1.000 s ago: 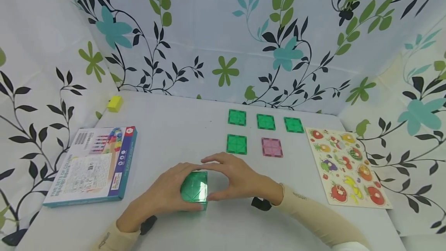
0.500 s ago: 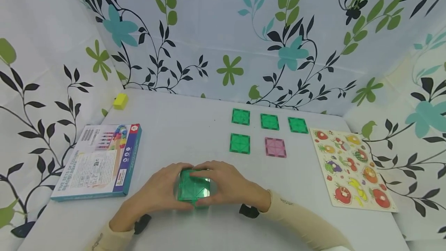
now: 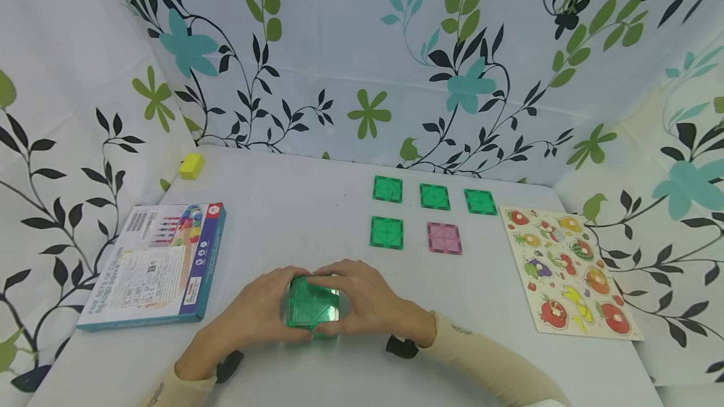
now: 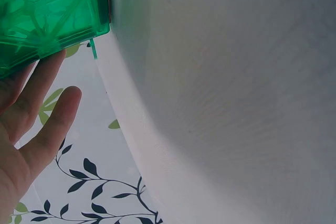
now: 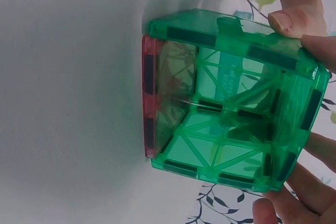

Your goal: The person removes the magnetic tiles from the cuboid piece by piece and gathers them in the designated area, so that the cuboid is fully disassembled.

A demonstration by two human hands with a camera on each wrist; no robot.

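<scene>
A box built of green see-through magnetic tiles (image 3: 313,308) is on the white table (image 3: 339,375) in front of me. My left hand (image 3: 261,308) grips it from the left, thumb on the near side, fingers on the far side. From the right, my right hand (image 3: 369,299) holds the same box, its index finger lying over the top edge. The right wrist view shows a pink tile (image 5: 149,98) at the bottom, and the side facing that camera looks open. In the left wrist view, fingers (image 4: 39,85) reach under one green edge.
Several loose green tiles (image 3: 387,232) and one pink tile (image 3: 444,238) lie flat behind the hands. A boxed bead set (image 3: 153,269) is on the left, a yellow block (image 3: 191,166) at the back left. On the right lies a fruit puzzle board (image 3: 568,272). A patterned curtain (image 3: 317,49) hangs behind.
My right hand has moved left and closed in on the green tile box, and its fingers now meet the box's upper edge. The left hand keeps its grip. The loose tiles stay put.
</scene>
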